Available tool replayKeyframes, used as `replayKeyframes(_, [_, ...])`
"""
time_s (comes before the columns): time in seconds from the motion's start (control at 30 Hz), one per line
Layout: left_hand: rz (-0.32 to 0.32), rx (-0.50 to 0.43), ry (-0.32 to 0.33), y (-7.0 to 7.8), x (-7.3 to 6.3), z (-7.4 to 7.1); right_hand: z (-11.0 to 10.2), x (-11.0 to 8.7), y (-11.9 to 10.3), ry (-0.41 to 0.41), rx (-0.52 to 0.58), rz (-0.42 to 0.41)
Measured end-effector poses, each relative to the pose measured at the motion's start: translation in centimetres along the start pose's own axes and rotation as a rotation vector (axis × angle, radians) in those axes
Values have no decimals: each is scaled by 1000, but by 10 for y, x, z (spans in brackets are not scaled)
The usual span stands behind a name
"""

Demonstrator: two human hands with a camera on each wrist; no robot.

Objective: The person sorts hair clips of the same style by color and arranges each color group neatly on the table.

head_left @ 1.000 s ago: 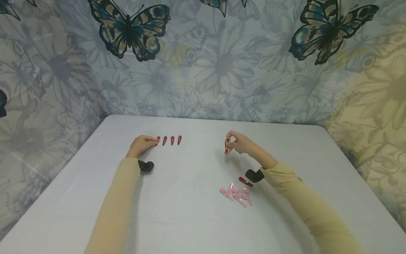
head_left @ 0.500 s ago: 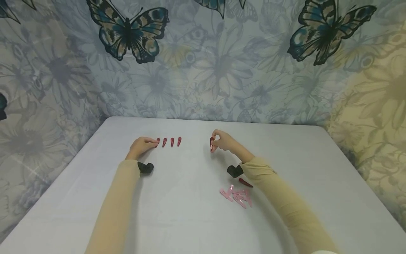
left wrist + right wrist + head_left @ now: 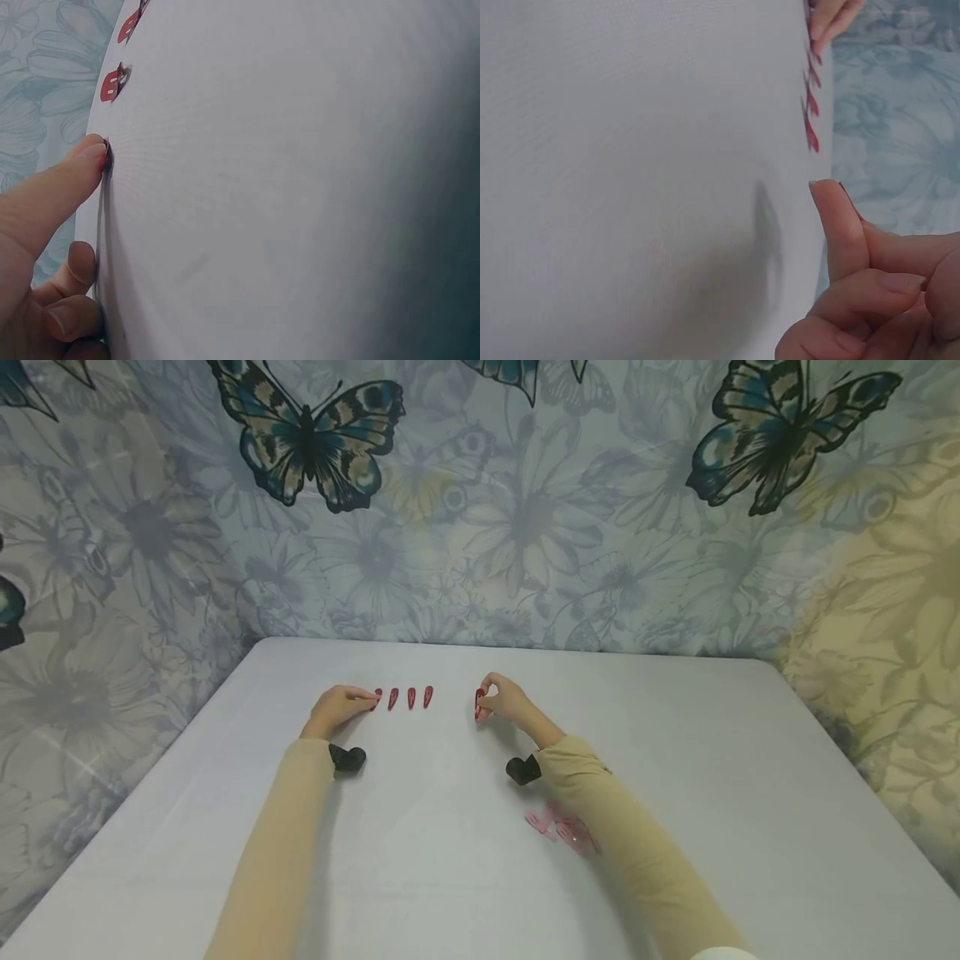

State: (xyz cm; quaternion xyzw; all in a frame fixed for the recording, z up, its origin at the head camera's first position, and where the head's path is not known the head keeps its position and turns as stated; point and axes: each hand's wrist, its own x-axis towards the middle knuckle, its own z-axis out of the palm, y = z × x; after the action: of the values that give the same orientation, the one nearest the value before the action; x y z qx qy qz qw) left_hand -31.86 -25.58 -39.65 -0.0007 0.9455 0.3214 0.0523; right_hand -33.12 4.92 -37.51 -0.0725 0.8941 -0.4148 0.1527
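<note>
My left hand [image 3: 336,708] is at the far left of the white table, its fingertips pinching the leftmost red snap hair clip [image 3: 106,159]. To the right of it, a row of red hair clips [image 3: 411,697] lies side by side, spaced apart. Past the row's right end, my right hand [image 3: 510,702] holds another red hair clip [image 3: 477,703] upright between thumb and finger, raised over the table. In the right wrist view only a thin red edge of that held clip [image 3: 850,201] shows; the fingers hide the rest.
A small heap of pink hair clips [image 3: 570,833] lies nearer the front, partly under the right sleeve [image 3: 630,835]. Dark camera mounts sit at both wrists. A butterfly-and-flower patterned backdrop [image 3: 525,527] rises behind the white table [image 3: 420,860].
My right hand has moved left toward the row, carrying its red hair clip. The right sleeve now covers the loose red clip beside the pink heap. The left hand has stayed put.
</note>
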Motion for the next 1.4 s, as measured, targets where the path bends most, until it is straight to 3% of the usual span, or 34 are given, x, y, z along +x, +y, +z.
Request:
replayKeyframes(0.3, [31, -6, -7, -7, 3, 2, 13, 10, -10, 69, 86, -7])
replayKeyframes(0.47, [19, -18, 8, -8, 3, -1, 29, 28, -8, 138, 86, -20])
replayKeyframes(0.6, [16, -23, 0, -8, 3, -1, 50, 79, 26, 187, 89, -76])
replayKeyframes(0.63, [13, -27, -3, -8, 3, -1, 55, 91, 36, 214, 89, -121])
replayKeyframes(0.7, [10, -31, -9, -8, 3, 0, 61, 105, 40, 215, 81, -83])
replayKeyframes(0.87, [14, -39, 4, -8, 2, 0, 55, 59, -10, 235, 35, 42])
replayKeyframes(0.97, [6, -40, 16, -8, 3, -1, 53, 40, -26, 264, 15, 48])
replayKeyframes(1.17, [-7, -26, 5, -7, 5, 1, 54, 38, -27, 261, -114, 16])
replayKeyframes(1.4, [-13, -32, 10, -4, 3, 1, 49, 43, -24, 222, -186, 33])
